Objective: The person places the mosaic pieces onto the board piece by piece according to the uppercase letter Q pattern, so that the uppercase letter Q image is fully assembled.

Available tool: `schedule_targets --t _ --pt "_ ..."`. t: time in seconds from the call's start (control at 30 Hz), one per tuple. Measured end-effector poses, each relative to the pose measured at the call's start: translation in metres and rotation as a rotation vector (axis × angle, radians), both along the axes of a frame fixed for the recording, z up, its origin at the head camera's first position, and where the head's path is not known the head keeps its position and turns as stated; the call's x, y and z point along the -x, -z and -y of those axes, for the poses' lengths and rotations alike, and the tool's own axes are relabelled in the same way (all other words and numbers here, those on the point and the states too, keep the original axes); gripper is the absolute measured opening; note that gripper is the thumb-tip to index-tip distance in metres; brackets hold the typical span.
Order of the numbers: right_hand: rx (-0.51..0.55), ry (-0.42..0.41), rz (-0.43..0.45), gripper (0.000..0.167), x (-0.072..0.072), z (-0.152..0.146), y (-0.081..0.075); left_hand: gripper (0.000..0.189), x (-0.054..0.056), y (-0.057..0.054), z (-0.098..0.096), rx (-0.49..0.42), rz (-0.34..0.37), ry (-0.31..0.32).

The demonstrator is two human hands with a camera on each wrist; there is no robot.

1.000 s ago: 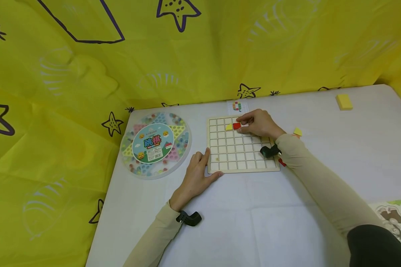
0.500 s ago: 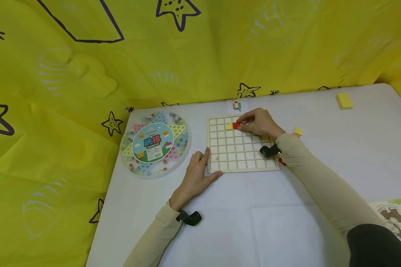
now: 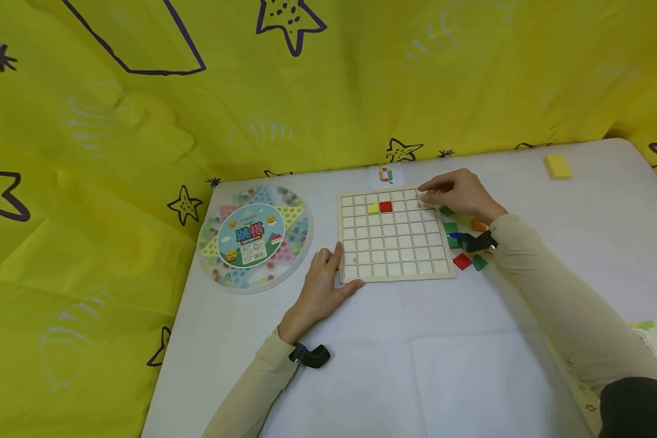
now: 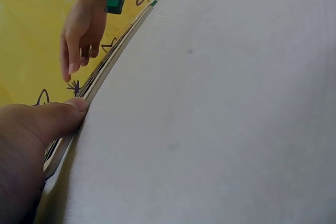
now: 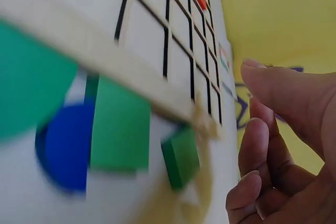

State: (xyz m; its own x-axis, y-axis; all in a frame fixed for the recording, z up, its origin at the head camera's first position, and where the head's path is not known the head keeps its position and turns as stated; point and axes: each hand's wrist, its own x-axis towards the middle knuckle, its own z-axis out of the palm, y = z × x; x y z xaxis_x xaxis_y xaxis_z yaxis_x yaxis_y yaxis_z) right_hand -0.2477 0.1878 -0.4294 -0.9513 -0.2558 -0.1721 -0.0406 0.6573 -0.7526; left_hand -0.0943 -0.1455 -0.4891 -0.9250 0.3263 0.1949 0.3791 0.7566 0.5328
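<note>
A square wooden grid board (image 3: 385, 246) lies on the table, with a yellow tile (image 3: 373, 208) and a red tile (image 3: 385, 207) side by side in its upper rows. My left hand (image 3: 324, 289) rests at the board's near left corner, forefinger along the left edge and thumb against the front edge. In the left wrist view the thumb (image 4: 65, 116) presses on the board's side. Over the board's far right corner hovers my right hand (image 3: 460, 193), fingers loosely bent. The right wrist view shows nothing between its thumb (image 5: 278, 80) and fingers.
Right of the board lie a red piece (image 3: 462, 261), an orange piece (image 3: 479, 225), several green pieces (image 5: 121, 129) and a blue piece (image 5: 68, 148). A pattern card (image 3: 385, 175) sits behind the board. A round Chinese checkers box (image 3: 254, 240) stands left; a yellow block (image 3: 557, 167) lies far right.
My right hand has let go of the red tile and moved right to the board's far corner, uncovering pieces beside the board. The left hand stays in place.
</note>
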Motion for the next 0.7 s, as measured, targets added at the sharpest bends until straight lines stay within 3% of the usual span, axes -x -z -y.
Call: schedule_targets --t 0.33,0.7 --pt "-0.111 0.003 0.001 0.042 -0.011 -0.064 -0.007 0.094 0.002 0.001 -0.003 -0.013 0.015 0.002" --pt "-0.203 -0.023 -0.033 0.039 -0.034 -0.1 0.003 0.094 0.0 0.0 0.0 0.003 0.02 -0.004"
